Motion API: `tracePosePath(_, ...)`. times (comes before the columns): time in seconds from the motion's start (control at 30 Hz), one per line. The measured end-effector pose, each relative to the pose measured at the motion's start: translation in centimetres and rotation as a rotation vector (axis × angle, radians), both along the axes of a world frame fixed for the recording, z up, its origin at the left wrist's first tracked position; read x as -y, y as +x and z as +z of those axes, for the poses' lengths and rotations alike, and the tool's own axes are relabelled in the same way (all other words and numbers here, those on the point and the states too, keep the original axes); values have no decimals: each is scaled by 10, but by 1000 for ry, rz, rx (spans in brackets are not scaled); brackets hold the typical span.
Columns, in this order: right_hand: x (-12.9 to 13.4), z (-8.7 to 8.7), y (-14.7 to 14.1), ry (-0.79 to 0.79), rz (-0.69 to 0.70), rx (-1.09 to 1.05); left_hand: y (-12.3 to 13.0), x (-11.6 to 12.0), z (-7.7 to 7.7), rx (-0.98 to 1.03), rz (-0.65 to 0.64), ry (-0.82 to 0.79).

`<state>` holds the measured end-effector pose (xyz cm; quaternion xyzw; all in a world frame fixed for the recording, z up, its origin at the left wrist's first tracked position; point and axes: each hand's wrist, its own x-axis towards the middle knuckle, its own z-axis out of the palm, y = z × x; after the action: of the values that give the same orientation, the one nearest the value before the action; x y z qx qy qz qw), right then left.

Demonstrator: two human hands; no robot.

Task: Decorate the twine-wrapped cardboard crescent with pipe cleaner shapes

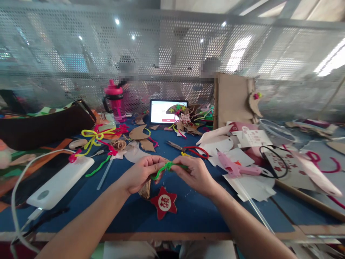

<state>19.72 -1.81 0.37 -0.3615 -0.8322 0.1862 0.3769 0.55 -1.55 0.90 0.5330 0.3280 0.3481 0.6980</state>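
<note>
**Green stem pinched from both sides, and the twist is the weak spot!**

Both hands are on it: the left hand (147,172) has its grip closed on one side of the green stem (161,171), the right hand (194,171) pinches the other, and the tangle sits between the fingertips, just above the desk (199,219).

Here's the danger: if either pinch slackens, those small loops could spring loose; pull too hard both ways and the twist may flatten. A slip would likely drop it near the red star (164,203), lying face up just below.

Watch the flanks! A clear stick (256,208) reaches towards the front edge near the right forearm; one careless elbow and it could roll off. Over on the left, the white cable (16,194) loops down close to the forearm, and a snag might drag the power bank (60,182).

Now the count! Two hands, one green stem between them, one star. One pair of scissors (185,148) ahead, one pink glue gun (237,167) to the right. Clear sticks: two, the other (104,174) lying left. One twine coil (118,144), one pink bottle (115,100), one lit screen (159,111). The paper scraps (244,158)? Too overlapped to number!
</note>
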Motion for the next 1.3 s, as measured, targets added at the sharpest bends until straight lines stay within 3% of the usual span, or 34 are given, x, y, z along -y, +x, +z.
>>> tracePosePath(0.1, -1, -1, -1, -143, -49, -23, 1, 1, -2, -43, 68, 68)
tracePosePath(0.33, -3, -4, 0, -193, -41, 2, 2, 2, -6, -262, 51, 201)
tracePosePath(0.53, -3, 1, -1, -561, 45, -205, -2, 2, -2, -364, 26, 407)
tracePosePath(0.63, -4, 0, -2, -796, 177, -365, -2, 4, -1, -461, 118, 690)
tracePosePath(0.77, -4, -8, -4, -1094, 313, -618, -5, 4, -2, -603, 263, 1248)
tracePosePath(0.87, -3, -8, -6, -1190, 383, -745, -8, 2, -5, -678, 314, 1541)
tracePosePath(0.97, -2, -4, -6, -1219, 408, -763, -10, 1, -8, -722, 348, 1729)
tracePosePath(1.07, -2, -1, -3, -1024, 307, -584, -9, 0, -9, -720, 357, 1627)
tracePosePath(1.13, -2, -1, -2, -670, 138, -402, -7, -1, -9, -720, 344, 1413)
tracePosePath(1.23, 0, -3, -1, -13, -142, -93, -4, -1, -7, -689, 316, 1141)
tracePosePath(1.3, 1, -4, -1, 332, -233, 124, -2, 0, -6, -645, 284, 1028)
